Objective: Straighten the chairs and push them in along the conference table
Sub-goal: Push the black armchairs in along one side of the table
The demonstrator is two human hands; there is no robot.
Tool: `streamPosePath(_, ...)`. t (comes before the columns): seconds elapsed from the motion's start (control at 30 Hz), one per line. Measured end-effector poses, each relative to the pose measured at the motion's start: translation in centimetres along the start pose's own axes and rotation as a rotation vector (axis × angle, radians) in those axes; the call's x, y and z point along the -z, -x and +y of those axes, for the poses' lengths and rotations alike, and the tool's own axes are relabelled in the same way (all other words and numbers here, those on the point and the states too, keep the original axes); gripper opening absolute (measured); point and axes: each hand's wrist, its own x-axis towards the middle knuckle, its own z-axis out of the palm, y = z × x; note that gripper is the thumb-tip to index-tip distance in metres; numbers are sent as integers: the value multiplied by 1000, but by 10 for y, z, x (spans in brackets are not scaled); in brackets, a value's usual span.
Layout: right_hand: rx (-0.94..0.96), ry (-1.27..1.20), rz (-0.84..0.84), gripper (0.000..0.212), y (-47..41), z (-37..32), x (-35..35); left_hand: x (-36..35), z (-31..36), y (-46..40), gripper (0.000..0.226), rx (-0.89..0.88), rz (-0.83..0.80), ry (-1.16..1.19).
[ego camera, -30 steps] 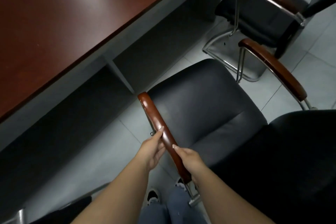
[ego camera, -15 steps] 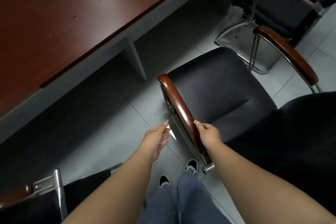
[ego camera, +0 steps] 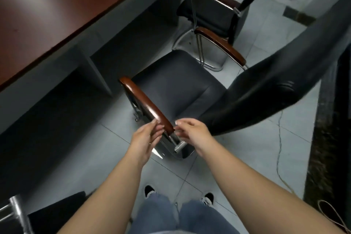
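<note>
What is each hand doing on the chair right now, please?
Left hand: fingers touching the near chair's armrest; a closed grip cannot be told.
Right hand: open, holding nothing.
</note>
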Motion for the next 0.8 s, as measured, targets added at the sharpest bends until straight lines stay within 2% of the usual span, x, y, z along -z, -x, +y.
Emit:
streamPosePath(0.23, -93, 7, -83, 12, 45, 55, 81, -42, -85, 45, 14, 63, -27, -130)
streamPosePath(0.3, -76, -41, -83, 13, 50, 59, 107, -62, -100, 52, 14, 55, -39, -115)
streamPosePath(0.43, -29, -88, -91, 11, 77, 70, 203, -140, -149, 95, 18, 26, -57, 9)
streamPosePath(0.63, 9, -225, 11, 12, 114, 88, 315, -229, -197, 133, 15, -10, -159, -64)
streamPosePath(0.8, 28, -436, 133, 10, 110, 92, 375, -272, -200, 130, 13, -36, -178, -75)
